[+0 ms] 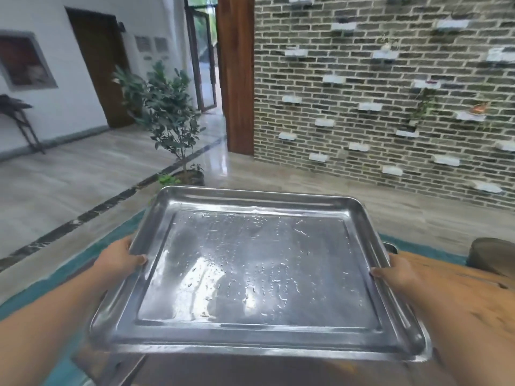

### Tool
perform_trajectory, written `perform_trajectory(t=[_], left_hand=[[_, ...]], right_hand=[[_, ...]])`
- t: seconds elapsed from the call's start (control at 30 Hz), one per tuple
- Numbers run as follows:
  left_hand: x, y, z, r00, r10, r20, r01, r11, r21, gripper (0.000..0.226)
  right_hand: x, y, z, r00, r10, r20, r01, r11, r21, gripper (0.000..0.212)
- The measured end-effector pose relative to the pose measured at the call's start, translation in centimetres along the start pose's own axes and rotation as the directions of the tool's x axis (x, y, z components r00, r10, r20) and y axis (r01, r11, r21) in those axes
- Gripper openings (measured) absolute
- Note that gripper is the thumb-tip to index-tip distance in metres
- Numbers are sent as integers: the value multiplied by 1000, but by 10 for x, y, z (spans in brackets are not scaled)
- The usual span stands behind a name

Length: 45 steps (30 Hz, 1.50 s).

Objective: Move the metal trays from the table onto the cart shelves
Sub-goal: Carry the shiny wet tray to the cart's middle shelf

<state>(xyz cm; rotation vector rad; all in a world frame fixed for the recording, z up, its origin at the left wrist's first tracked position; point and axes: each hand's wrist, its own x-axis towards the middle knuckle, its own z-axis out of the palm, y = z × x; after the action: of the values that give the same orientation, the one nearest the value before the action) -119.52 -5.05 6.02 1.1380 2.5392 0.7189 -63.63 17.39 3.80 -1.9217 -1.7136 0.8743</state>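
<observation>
A large shiny metal tray (259, 271), rectangular with a raised rim and scratched bottom, fills the lower middle of the view, held level in the air. My left hand (119, 257) grips its left rim, thumb over the edge. My right hand (398, 271) grips the right rim the same way. Under the tray's near edge a further metal surface (195, 369) shows, mostly hidden; I cannot tell whether it is a cart shelf or another tray. An orange-brown wooden table (473, 299) lies at the right, behind my right forearm.
A potted plant (170, 118) stands on the tiled floor just beyond the tray. A grey brick wall (376, 87) with small white ledges runs along the right. A teal rug (55, 277) lies underfoot. A dark round object (493, 254) sits at the table's far right.
</observation>
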Motion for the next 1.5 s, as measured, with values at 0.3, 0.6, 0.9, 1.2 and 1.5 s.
perform_trajectory(t=[0.3, 0.6, 0.9, 1.2, 1.5], left_hand=[[-82, -127, -74, 959, -250, -134, 238, 966, -98, 17], [-197, -276, -164, 847, -468, -253, 431, 882, -189, 16], [-347, -427, -254, 657, -670, -344, 615, 741, -269, 19], [-495, -504, -286, 351, -849, -394, 758, 505, -412, 31], [-605, -514, -269, 4, -904, -428, 775, 273, -569, 20]], right_hand=[[-27, -109, 80, 955, -229, 187, 240, 970, -38, 15], [-119, -231, 207, 825, -447, 346, 481, 877, -15, 37], [-272, -340, 353, 656, -549, 518, 637, 771, 10, 17], [-413, -419, 468, 385, -627, 678, 751, 639, 165, 14], [-528, -493, 598, 42, -626, 778, 822, 465, 330, 14]])
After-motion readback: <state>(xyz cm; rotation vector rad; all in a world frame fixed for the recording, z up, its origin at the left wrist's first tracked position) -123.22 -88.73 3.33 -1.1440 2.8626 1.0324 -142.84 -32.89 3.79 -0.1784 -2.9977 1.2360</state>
